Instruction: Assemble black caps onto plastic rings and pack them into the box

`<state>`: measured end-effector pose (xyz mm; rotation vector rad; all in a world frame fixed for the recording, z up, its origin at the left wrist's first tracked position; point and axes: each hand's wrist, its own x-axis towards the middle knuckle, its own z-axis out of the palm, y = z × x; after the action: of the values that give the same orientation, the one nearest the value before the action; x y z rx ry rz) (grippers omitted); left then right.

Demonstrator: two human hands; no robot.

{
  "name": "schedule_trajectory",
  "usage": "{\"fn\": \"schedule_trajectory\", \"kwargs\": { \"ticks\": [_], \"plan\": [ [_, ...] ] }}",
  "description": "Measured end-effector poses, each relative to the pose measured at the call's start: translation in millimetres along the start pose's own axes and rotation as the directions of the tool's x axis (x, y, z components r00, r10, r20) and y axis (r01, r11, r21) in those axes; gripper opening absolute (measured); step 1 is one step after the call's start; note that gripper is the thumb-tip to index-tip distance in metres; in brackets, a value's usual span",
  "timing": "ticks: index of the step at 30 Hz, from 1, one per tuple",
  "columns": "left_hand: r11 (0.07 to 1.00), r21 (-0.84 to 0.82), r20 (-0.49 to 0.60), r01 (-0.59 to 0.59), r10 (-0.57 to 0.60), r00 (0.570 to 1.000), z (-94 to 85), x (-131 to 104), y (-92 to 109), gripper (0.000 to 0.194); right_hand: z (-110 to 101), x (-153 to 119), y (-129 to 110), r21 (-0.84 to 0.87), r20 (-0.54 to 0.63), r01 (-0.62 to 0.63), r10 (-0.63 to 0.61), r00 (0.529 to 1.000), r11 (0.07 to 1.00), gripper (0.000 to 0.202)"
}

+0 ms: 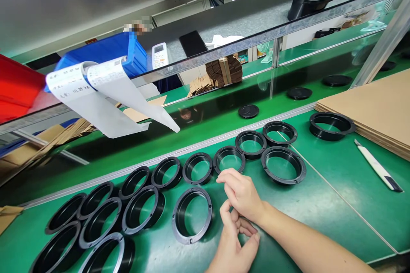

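Far left: glossy black round plastic rings (96, 217) are laid flat in overlapping rows on the green bench mat (320, 204).
Nearest ring: one black flanged ring (192, 214) is seen lying flat just left of both hands, apart from them.
Left hand (232, 243): fingers are curled loosely, thumb raised to the right hand; whether anything is pinched cannot be told.
Right hand (241, 194): fingers are bent down onto the left thumb; nothing is visibly grasped.
Right: a larger black ring (283, 165), a white utility knife (378, 170) and stacked brown cardboard sheets (378, 106) are noted.
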<state>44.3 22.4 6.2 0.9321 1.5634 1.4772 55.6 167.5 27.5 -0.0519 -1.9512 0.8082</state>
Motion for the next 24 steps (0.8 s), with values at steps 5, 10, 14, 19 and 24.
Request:
{"fn": "schedule_trajectory", "kwargs": {
  "ticks": [5,10,14,19,24],
  "plan": [
    [1.000,0.004,0.000,-0.005,0.005,1.000,0.0,0,3,0.068,0,-1,1,0.001,0.015,0.005,-0.005,1.000,1.000,0.033],
    [1.000,0.013,-0.004,-0.009,0.009,1.000,0.2,1,1,0.067,-1,-1,1,0.007,0.018,0.006,-0.006,1.000,1.000,0.034],
    [0.999,0.036,0.016,-0.008,0.007,1.000,-0.4,1,4,0.064,-2,1,2,0.001,0.023,0.003,-0.003,1.000,1.000,0.034],
    [0.995,0.094,0.014,0.016,-0.018,1.000,-0.8,3,12,0.057,-7,2,3,-0.023,0.027,0.014,-0.014,1.000,1.000,0.032],
    [0.997,0.067,0.005,0.043,-0.044,0.999,-2.0,11,6,0.059,-29,40,15,-0.063,-0.038,-0.132,0.130,0.991,0.989,0.026]
  ]
}}
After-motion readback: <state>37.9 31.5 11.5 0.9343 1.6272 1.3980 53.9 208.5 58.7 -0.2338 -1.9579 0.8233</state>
